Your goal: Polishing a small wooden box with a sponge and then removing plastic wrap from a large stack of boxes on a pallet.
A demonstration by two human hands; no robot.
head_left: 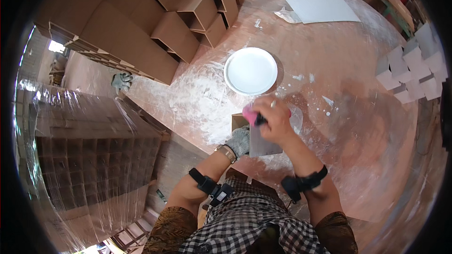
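My left hand [239, 141], in a grey knit glove, reaches into or grips the left side of a small open box [239, 121]; its fingertips are partly hidden. The box is brown inside, and its side facing up [264, 144] looks greyish white. Above the box, my bare right hand [277, 118] is closed round a pink object [251, 114] with a black part, blurred, its kind unclear. Just beyond, a round shallow pan [250, 71] of white liquid stands on the table.
The brownish tabletop [348, 127] carries white smears and drops. Brown open boxes [127, 33] are stacked at the far left, white ones [412, 68] at the right. A white sheet [322, 7] lies far back. A loose glove [122, 82] and film-wrapped boxes [96, 160] are at the left.
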